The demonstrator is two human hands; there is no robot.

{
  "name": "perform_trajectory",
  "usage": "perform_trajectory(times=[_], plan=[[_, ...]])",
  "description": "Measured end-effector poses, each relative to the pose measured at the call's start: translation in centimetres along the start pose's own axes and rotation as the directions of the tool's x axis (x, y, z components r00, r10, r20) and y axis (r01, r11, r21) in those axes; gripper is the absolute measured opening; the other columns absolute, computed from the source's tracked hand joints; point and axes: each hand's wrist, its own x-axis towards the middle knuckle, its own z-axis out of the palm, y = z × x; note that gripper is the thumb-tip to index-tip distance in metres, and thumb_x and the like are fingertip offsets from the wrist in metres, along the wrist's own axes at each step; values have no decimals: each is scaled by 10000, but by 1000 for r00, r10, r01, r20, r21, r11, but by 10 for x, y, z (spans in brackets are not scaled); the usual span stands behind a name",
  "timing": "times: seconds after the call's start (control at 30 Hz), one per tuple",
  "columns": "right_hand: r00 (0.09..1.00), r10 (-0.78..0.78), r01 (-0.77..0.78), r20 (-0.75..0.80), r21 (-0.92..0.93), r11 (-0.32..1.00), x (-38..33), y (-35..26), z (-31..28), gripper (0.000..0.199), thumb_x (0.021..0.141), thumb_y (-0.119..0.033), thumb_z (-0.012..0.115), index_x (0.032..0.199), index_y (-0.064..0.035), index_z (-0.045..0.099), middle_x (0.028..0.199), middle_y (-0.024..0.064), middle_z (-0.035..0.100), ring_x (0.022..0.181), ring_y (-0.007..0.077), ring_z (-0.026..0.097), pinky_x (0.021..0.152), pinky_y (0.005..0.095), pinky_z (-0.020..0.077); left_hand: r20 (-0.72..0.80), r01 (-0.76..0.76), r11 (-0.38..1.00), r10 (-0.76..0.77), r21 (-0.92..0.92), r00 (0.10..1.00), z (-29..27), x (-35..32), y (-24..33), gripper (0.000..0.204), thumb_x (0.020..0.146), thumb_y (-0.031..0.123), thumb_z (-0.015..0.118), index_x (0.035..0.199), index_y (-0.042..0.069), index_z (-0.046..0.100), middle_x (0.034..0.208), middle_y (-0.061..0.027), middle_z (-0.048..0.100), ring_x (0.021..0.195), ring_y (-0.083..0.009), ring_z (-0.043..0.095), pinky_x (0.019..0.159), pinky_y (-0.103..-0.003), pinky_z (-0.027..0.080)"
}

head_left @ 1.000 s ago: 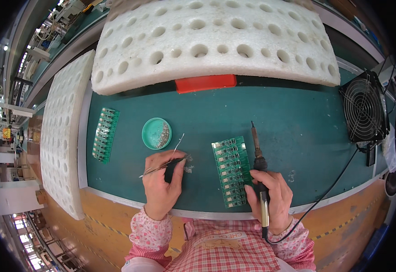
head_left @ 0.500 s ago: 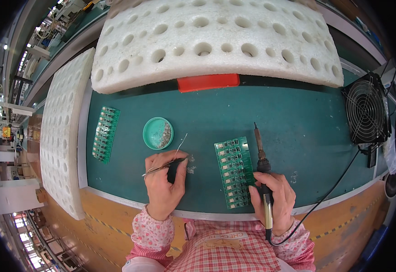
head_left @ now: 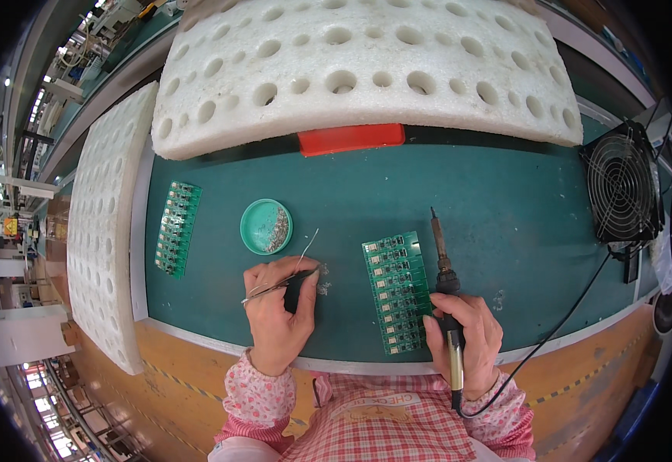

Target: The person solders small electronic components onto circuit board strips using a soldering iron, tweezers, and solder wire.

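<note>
My left hand [head_left: 278, 319] is closed around a slim pair of dark tweezers [head_left: 299, 275], their tips hidden by the fingers. A thin solder wire [head_left: 310, 242] sticks up from the same grip. My right hand [head_left: 476, 329] grips a soldering iron [head_left: 446, 279], its tip pointing away from me above the mat. Just left of the iron lies a green circuit board panel [head_left: 394, 292] with rows of small components; my right fingertips are at its right edge. A round green dish [head_left: 256, 225] beyond my left hand holds small metal bits along its right side.
Another green board panel [head_left: 177, 229] lies at the left. White foam blocks with round holes stand at the back [head_left: 367, 115] and the left side [head_left: 105, 223]. A red tray [head_left: 351, 139] sits under the back block. A black fan [head_left: 621, 185] stands right, near the iron's cord [head_left: 563, 323].
</note>
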Motion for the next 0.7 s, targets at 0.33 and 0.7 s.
perform_trajectory(times=[0.33,0.7], plan=[[1000,-17,17,-16,-12,1000,-1,1,1,444,778,-15,800,1188,-78,642,894,122,630,681,246,627,578,332,508,48,10,1000,-10,7,999,-2,0,2,176,836,-9,723,995,61,694,1008,-62,718,902,-253,618,861,-356,431],[1000,-18,18,-14,-7,1000,0,1,0,426,786,-14,795,1180,-73,645,891,123,628,676,239,630,572,325,505,27,4,1000,-4,4,1000,-1,0,4,208,814,-19,737,997,70,695,998,-62,717,860,-246,638,865,-354,410]])
